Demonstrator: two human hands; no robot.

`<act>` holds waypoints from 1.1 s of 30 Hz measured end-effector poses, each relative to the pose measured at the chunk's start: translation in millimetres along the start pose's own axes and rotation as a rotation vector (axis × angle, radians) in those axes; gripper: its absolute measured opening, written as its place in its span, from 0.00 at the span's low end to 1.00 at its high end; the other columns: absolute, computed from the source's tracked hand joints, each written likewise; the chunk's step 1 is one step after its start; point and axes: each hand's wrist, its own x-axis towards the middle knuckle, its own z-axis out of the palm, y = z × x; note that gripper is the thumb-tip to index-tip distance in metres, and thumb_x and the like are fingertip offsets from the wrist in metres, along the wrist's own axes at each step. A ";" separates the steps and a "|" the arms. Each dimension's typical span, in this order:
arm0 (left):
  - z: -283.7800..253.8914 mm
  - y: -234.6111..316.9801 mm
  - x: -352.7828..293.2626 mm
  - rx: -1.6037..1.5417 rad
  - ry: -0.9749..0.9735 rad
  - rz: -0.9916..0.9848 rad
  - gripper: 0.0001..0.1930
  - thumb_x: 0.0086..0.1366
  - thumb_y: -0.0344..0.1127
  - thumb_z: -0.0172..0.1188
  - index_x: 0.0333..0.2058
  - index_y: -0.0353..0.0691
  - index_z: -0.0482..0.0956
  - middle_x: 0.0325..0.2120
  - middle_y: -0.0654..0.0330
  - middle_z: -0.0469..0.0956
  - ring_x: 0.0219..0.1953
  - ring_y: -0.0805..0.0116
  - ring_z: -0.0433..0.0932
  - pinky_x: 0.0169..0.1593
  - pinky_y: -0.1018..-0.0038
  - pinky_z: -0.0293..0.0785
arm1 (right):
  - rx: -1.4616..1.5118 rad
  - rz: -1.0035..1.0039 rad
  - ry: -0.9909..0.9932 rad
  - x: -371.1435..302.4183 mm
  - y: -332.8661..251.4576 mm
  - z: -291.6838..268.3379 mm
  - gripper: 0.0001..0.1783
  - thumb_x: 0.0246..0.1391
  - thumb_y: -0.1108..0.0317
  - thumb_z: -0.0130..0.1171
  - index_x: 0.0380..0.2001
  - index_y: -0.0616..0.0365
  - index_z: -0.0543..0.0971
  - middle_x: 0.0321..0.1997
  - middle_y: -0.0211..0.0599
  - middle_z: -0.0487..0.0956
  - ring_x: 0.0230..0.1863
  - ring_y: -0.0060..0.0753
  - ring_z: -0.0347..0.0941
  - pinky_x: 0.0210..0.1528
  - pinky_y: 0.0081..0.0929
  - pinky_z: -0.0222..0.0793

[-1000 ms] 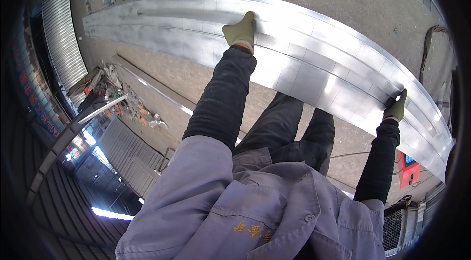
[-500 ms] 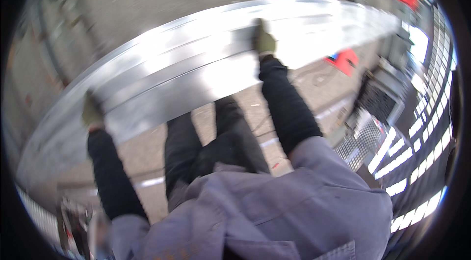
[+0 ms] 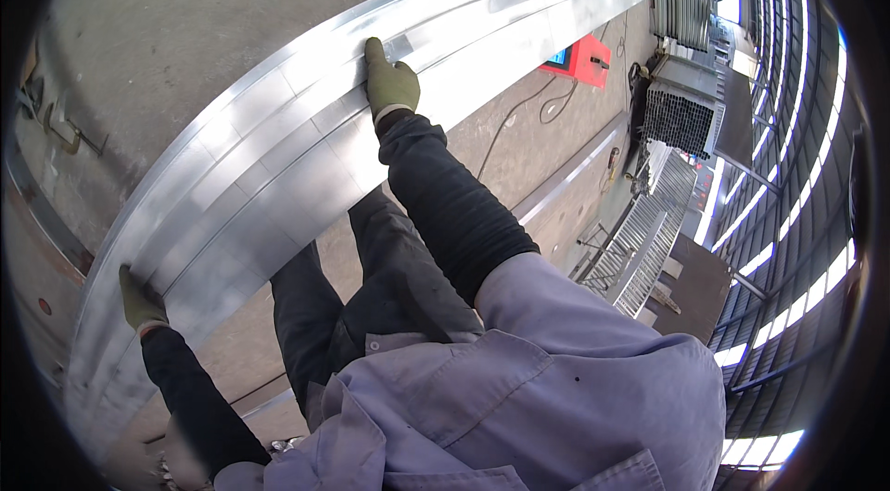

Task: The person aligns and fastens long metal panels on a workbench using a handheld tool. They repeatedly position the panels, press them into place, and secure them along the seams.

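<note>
The view has swung toward the person's R in the last sec.; left hand (image 3: 142, 304) and right hand (image 3: 393, 88) are both still on the long ridged metal panel (image 3: 306, 129), so control of it looks unbroken. Both gloves lie on its upper face (finger curl hidden, so can't tell if they're gripping). Panel runs lower L to upper R, in front of the legs (image 3: 311, 324). Far edge borders concrete floor (image 3: 213, 18); near edge passes close to the red box (image 3: 590, 62) & its cable (image 3: 508, 118), prob. the tightest spot for moving.
</note>
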 end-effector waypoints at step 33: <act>10.1 14.0 -30.0 -0.008 0.032 0.060 0.26 0.60 0.64 0.72 0.51 0.57 0.85 0.40 0.75 0.78 0.32 0.81 0.70 0.34 0.80 0.68 | -0.008 -0.012 0.012 -33.3 -22.2 -16.5 0.51 0.54 0.26 0.59 0.52 0.74 0.78 0.54 0.63 0.81 0.59 0.57 0.77 0.65 0.40 0.69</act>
